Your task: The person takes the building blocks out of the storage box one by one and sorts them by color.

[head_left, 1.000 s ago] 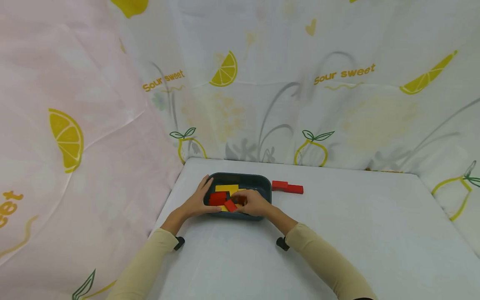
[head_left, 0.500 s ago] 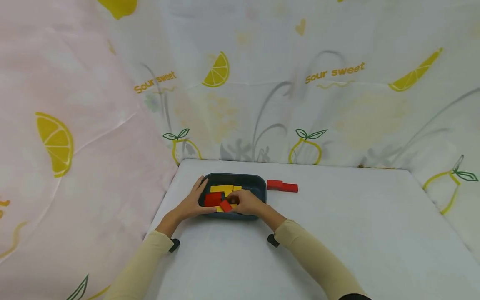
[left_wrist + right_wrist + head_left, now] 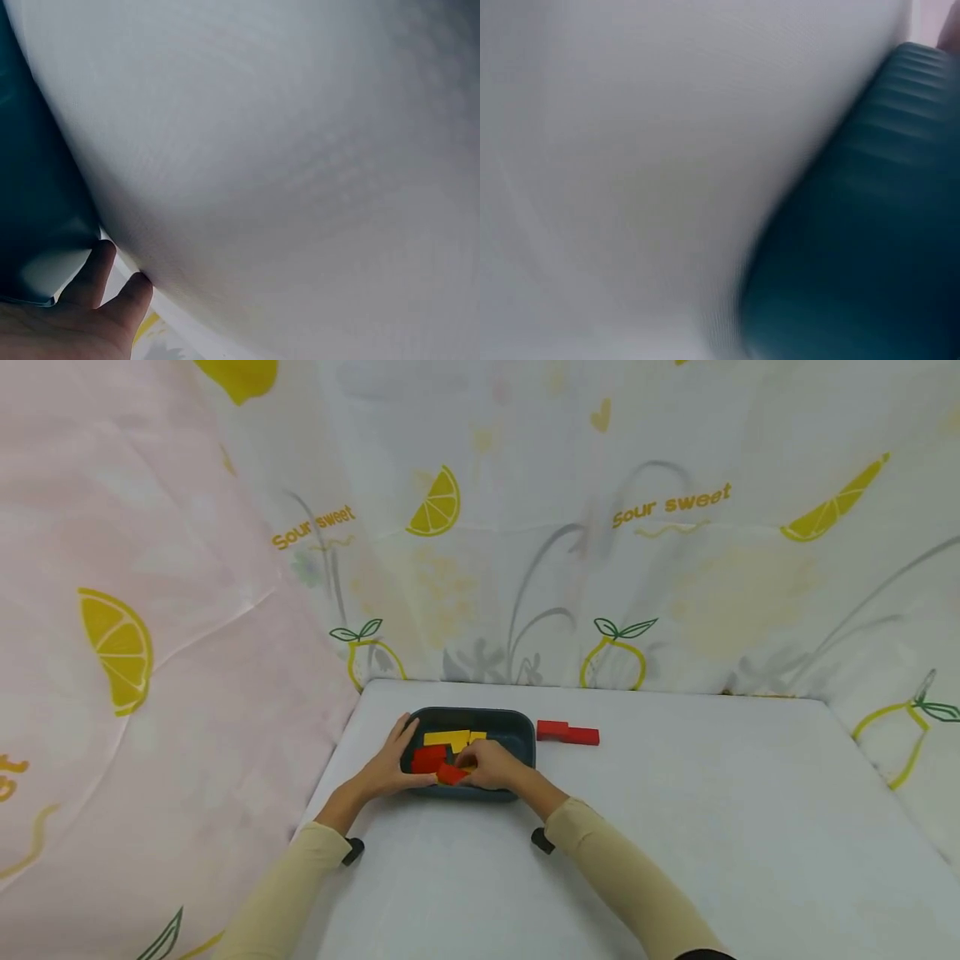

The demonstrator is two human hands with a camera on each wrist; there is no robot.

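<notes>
Red block (image 3: 452,774) in the lower middle of the head view, over the near side of the tray (image 3: 517,741); tilted, pinched between thumb and fingers of the right hand (image 3: 491,766). Whether it touches anything beneath: cannot tell. Left hand (image 3: 385,768) spread wide at the tray's left end, thumb along the near rim, tip just beside the red block; in the left wrist view two fingers lie along the tray's outer wall.

Inside the tray, at left: red stack (image 3: 429,758), number of blocks unclear. Behind it, toward the far wall: yellow blocks (image 3: 446,739).

Right of the tray, on the white counter (image 3: 712,802): two red blocks (image 3: 567,732), end to end, slightly offset. Lemon-print cloth (image 3: 517,443) fills the upper frame and left side. Right wrist view blurred, tray wall at right.
</notes>
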